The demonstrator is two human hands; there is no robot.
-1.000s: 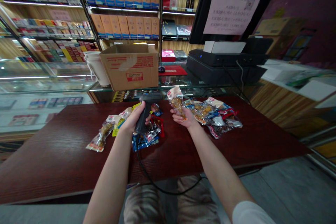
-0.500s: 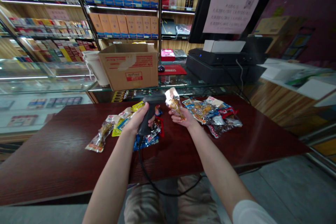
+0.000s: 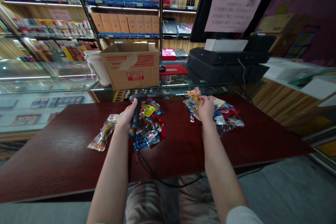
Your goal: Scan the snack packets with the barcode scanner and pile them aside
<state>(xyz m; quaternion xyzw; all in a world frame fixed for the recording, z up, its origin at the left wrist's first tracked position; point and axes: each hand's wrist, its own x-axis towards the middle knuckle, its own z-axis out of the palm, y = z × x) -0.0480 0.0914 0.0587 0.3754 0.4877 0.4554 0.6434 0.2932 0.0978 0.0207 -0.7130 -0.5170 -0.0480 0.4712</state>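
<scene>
My left hand (image 3: pixel 129 114) is wrapped round the grip of a black handheld barcode scanner (image 3: pixel 137 112), its cable hanging down toward the table edge. Under and beside the scanner lies a heap of small snack packets (image 3: pixel 152 126) in blue, yellow and red. A longer clear packet (image 3: pixel 103 134) with brown food inside lies left of that hand. My right hand (image 3: pixel 206 107) is closed on a clear snack packet (image 3: pixel 194 95) with an orange-and-white end and golden-brown food. It is at a second pile of packets (image 3: pixel 225 113), partly covering it.
A dark red wooden table (image 3: pixel 178 147) spans the front. Behind it are a glass counter, an open cardboard box (image 3: pixel 131 68), a white cup (image 3: pixel 98 68) and a black register (image 3: pixel 227 63) with a paper sign (image 3: pixel 233 5) above. Boxed goods fill the back shelves.
My right hand has moved right with the clear packet, from beside the scanner to the right-hand pile. My left hand and the scanner have shifted slightly left, uncovering more of the left heap.
</scene>
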